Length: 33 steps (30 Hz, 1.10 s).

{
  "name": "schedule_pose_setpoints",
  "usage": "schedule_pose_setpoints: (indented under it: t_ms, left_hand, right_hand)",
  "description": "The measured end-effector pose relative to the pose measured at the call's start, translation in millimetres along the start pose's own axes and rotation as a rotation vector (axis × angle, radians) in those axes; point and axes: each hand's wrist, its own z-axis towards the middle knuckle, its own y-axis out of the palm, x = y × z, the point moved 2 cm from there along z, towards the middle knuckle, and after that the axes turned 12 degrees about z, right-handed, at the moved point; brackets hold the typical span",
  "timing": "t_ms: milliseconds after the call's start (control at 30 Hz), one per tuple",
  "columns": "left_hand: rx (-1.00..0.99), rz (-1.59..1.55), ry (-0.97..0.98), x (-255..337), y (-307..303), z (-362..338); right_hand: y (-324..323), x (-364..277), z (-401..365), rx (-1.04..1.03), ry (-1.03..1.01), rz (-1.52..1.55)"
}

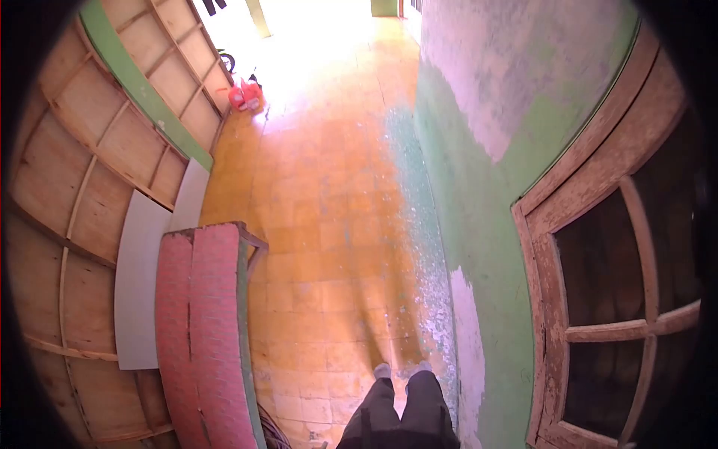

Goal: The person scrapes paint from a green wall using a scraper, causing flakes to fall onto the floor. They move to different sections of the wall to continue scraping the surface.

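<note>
Neither my left hand nor my right hand shows in the head view. At the bottom, my legs in dark trousers and my feet stand on the orange tiled floor. Just right of my feet, pale chips and dust lie along the foot of the wall. The green wall has large patches of bare, whitish plaster where its paint is gone.
A pink bench or table stands at the left, by a wooden-framed partition with white boards. A worn window frame is on the right. Farther off, a red object sits on the floor near the bright opening.
</note>
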Motion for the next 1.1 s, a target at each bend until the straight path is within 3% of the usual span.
schedule_pose_setpoints:
  t_ms: [133, 233, 300, 400, 467, 567, 600, 667, 767, 800, 833, 933, 1000, 1100]
  left_hand:
    - [0.150, 0.009, 0.086, 18.2, -42.4, 19.9]
    - [0.311, 0.106, 0.165, 39.9, -113.8, 49.9]
    - [0.254, -0.481, -0.011, 86.4, -189.4, 23.6]
    - [0.412, -0.698, 0.084, 134.9, -284.1, 3.8]
    - [0.438, -0.807, 0.126, 148.5, -327.3, 16.6]
    - [0.444, -0.758, 0.134, 157.0, -371.8, 28.8]
    - [0.391, -0.619, 0.075, 160.3, -387.1, 23.5]
    - [0.260, -0.589, 0.098, 158.3, -405.7, 37.4]
    - [0.247, -0.637, 0.040, 157.0, -442.7, 38.4]
    - [0.359, -0.543, 0.176, 152.9, -448.5, 32.1]
    - [0.372, -0.518, 0.199, 149.5, -455.8, 34.7]
    - [0.297, -0.516, 0.153, 159.7, -496.7, 54.9]
    - [0.252, -0.500, 0.152, 173.6, -529.9, 70.6]
    - [0.188, -0.454, 0.168, 193.6, -578.8, 97.1]
  right_hand:
    - [-5.2, -39.6, -13.8, 0.043, -0.057, 0.148]
    - [-2.8, -53.9, -17.4, 0.039, -0.067, 0.244]
    - [-3.9, -59.7, -8.9, 0.023, -0.079, 0.309]
    - [-12.1, -46.3, 27.1, -0.061, -0.163, 0.457]
    - [-22.7, -78.9, 38.5, -0.059, -0.154, 0.446]
    - [-35.5, -196.6, 46.0, 0.054, 0.007, 0.252]
    - [-38.8, -204.8, 89.6, 0.062, 0.240, 0.241]
    - [-46.9, -244.5, 176.9, 0.039, 0.039, -0.062]
    - [-59.1, -317.1, 324.4, 0.153, -0.268, -0.525]
    - [-61.9, -355.0, 350.4, 0.234, -0.357, -0.683]
    - [-75.8, -439.9, 278.4, 0.216, -0.475, -0.540]
    - [-83.0, -596.8, 197.5, 0.238, -0.440, -0.354]
    - [-92.4, -657.7, 177.6, 0.280, -0.434, -0.125]
    - [-105.6, -679.3, 179.8, 0.391, -0.421, 0.079]
